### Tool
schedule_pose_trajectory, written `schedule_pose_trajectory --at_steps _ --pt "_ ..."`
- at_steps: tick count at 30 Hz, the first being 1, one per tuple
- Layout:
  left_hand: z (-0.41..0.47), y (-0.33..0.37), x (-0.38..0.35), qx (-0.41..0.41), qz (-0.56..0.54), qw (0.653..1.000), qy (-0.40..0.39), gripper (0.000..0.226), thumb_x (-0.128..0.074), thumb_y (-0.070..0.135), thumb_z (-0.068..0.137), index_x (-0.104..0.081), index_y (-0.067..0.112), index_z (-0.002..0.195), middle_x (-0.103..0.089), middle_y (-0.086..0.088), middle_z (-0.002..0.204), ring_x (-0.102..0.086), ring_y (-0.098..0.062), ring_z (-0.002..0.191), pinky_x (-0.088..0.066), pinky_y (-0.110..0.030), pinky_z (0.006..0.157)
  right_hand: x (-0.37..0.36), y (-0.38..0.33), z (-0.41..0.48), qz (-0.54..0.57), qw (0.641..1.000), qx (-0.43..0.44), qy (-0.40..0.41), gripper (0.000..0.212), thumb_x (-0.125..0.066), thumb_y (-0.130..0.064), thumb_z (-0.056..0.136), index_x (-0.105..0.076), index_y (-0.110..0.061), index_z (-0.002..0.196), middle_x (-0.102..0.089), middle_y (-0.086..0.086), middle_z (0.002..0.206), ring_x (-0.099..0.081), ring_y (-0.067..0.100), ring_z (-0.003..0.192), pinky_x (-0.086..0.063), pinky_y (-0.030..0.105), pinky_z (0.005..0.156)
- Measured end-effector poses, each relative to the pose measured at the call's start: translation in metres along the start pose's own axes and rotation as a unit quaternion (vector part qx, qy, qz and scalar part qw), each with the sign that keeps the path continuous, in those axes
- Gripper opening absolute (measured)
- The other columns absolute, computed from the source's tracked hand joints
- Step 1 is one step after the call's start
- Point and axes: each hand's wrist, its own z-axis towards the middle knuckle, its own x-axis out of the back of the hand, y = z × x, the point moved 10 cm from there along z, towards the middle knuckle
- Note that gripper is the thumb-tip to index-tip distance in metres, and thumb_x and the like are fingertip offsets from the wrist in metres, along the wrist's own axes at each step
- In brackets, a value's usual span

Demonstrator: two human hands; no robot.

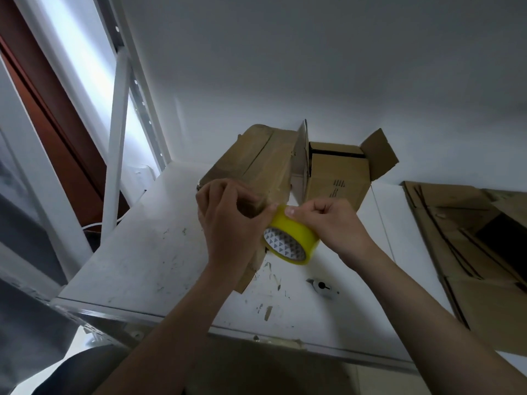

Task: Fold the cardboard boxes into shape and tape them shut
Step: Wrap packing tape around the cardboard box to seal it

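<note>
Taping step in hand, by the look of it: a folded cardboard box (256, 163) lying on the white surface (148, 252), near end toward the camera, seams glossy as if already partly taped. Left hand (228, 220) against that near end, fingers (268, 212) pinched at the loose tape end. Right hand (328, 223) closed round the yellow tape roll (291, 240), thumb on top, roll held just beside the box corner. Behind, a second box (336, 175) upright with flaps open, not yet taped; to the right, a stack of flat cardboard (470, 246) waiting to be folded. A small metal object (322, 287) on the surface near the roll, too blurred to name. Next, probably: lift the tape end free, press it on the box end, draw the roll along the seam, keeping the strip taut and straight.
</note>
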Motion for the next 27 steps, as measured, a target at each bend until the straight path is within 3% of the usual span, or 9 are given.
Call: schedule_pose_trajectory --at_steps 3,7,10,13,16,18,24,27 --pt "0.003 -0.002 -0.002 -0.005 0.023 1.000 0.010 0.031 -0.080 0.043 0.073 -0.054 0.028 0.081 -0.057 0.017 0.104 -0.047 -0.021 0.114 -0.048 -0.054 0.091 -0.002 0.000 0.005 0.003 1.000 -0.009 -0.008 0.032 -0.082 -0.045 0.079 -0.079 -0.014 0.081 -0.076 0.003 0.086 -0.073 0.017 0.082 -0.060 0.033 0.075" --pt "0.002 -0.002 0.002 -0.050 0.003 0.998 0.022 0.025 -0.077 0.039 0.080 -0.059 0.023 0.086 -0.063 0.019 0.105 -0.050 -0.021 0.114 -0.050 -0.052 0.089 -0.006 -0.002 0.004 0.009 1.000 0.007 -0.002 0.030 -0.081 -0.048 0.078 -0.079 -0.018 0.080 -0.075 0.005 0.085 -0.072 0.018 0.082 -0.060 0.032 0.071" --pt "0.004 -0.002 0.007 -0.090 -0.005 0.996 0.009 0.023 -0.077 0.034 0.081 -0.063 0.016 0.086 -0.067 0.011 0.102 -0.052 -0.021 0.110 -0.050 -0.034 0.088 -0.016 -0.005 -0.002 0.033 0.999 0.036 0.002 0.026 -0.080 -0.046 0.078 -0.078 -0.020 0.080 -0.072 0.016 0.085 -0.068 0.028 0.076 -0.060 0.040 0.072" --pt "0.013 -0.011 0.021 -0.102 -0.017 0.995 -0.011 0.026 -0.076 0.035 0.081 -0.065 0.013 0.087 -0.066 0.011 0.105 -0.054 -0.022 0.106 -0.045 -0.017 0.087 -0.035 -0.009 -0.010 0.106 0.993 0.045 -0.034 0.017 -0.081 -0.042 0.076 -0.079 -0.026 0.083 -0.069 0.020 0.081 -0.066 0.022 0.072 -0.058 0.033 0.071" --pt "0.019 -0.024 0.042 -0.118 -0.025 0.992 -0.026 0.029 -0.078 0.034 0.081 -0.069 0.016 0.102 -0.070 0.004 0.110 -0.059 -0.024 0.109 -0.050 -0.026 0.092 -0.062 -0.007 -0.018 0.132 0.987 0.028 -0.090 0.020 -0.083 -0.034 0.080 -0.080 -0.021 0.095 -0.074 0.022 0.092 -0.072 0.035 0.086 -0.059 0.040 0.081" --pt "0.019 -0.025 0.048 -0.152 0.000 0.987 -0.041 0.034 -0.077 0.034 0.083 -0.073 0.013 0.110 -0.072 -0.001 0.114 -0.061 -0.028 0.112 -0.050 -0.033 0.098 -0.073 -0.004 -0.020 0.115 0.988 0.010 -0.099 0.017 -0.082 -0.034 0.082 -0.081 -0.019 0.090 -0.076 0.015 0.088 -0.072 0.028 0.082 -0.058 0.039 0.081" --pt "0.021 -0.030 0.052 -0.154 -0.018 0.986 -0.061 0.035 -0.082 0.029 0.079 -0.076 0.016 0.110 -0.071 0.008 0.113 -0.060 -0.024 0.115 -0.048 -0.029 0.100 -0.075 0.008 -0.021 0.087 0.992 -0.037 -0.087 0.015 -0.082 -0.036 0.081 -0.082 -0.021 0.079 -0.077 0.001 0.081 -0.072 0.011 0.075 -0.058 0.022 0.069" --pt "0.022 -0.025 0.049 -0.175 -0.018 0.981 -0.085 0.037 -0.077 0.033 0.083 -0.072 0.018 0.116 -0.069 0.009 0.116 -0.059 -0.024 0.117 -0.046 -0.028 0.101 -0.074 0.011 -0.021 0.087 0.992 -0.047 -0.076 0.017 -0.082 -0.037 0.080 -0.082 -0.020 0.079 -0.077 0.002 0.083 -0.073 0.013 0.077 -0.059 0.025 0.071"
